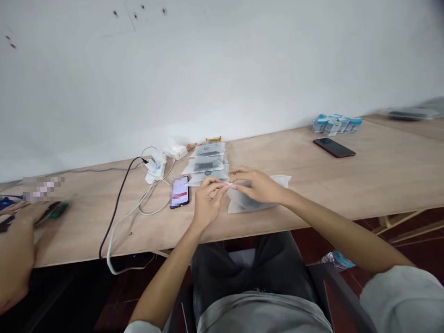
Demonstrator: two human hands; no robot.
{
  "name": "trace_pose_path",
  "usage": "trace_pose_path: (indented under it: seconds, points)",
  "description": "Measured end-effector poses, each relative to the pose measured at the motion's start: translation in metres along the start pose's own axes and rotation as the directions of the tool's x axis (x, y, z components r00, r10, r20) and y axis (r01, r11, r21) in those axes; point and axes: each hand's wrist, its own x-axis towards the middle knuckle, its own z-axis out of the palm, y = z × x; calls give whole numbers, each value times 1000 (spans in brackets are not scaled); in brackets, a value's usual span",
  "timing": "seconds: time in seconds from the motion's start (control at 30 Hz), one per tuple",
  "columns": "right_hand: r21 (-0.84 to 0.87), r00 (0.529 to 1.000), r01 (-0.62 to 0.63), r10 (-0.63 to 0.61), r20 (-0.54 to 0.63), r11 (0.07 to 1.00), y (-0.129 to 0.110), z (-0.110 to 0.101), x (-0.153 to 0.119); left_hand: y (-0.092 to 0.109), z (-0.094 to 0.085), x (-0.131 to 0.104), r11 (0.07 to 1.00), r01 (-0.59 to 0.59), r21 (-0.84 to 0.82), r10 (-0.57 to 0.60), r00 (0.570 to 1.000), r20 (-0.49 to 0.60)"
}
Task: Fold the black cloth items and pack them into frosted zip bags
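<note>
My left hand (210, 200) and my right hand (255, 184) meet above the table, thumbs and fingertips pinched together around a tiny whitish bit. Whether it is a corner of the bag or a separate piece, I cannot tell. Beneath my right hand lies a frosted plastic bag (237, 202) with something grey inside, partly covered by the palm. Just beyond my fingers, several similar frosted bags (204, 165) with dark flat contents overlap in a row. A phone with a lit screen (179, 192) lies left of my left hand.
Left of the phone are a white power strip (156, 169) and black and white cables (121, 196). Another person's hand (21, 226) is at the far left. Small blue-white boxes (336, 124) and a dark phone (334, 147) lie right. A plastic bottle (338, 260) is below the table.
</note>
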Motion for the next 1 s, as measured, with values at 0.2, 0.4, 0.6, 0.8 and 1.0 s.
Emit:
trace_pose_path:
  seconds: [0.2,0.4,0.6,0.8,1.0]
  points:
    - [-26,992,126,-126,21,992,-3,-4,4,10,8,2,997,-65,30,65,998,7]
    - [-86,995,102,-103,-11,991,12,-29,-15,3,-6,10,991,-75,112,83,994,-68]
    - [-206,995,-68,52,-86,976,49,-60,-55,-25,-21,19,991,9,131,5,994,-110]
    - [-461,929,-252,79,-361,851,86,-88,-55,-22,21,66,969,-158,189,192,965,-178]
    - [-565,949,-310,280,-142,764,110,-87,-93,-34,29,51,887,-353,296,234,899,371]
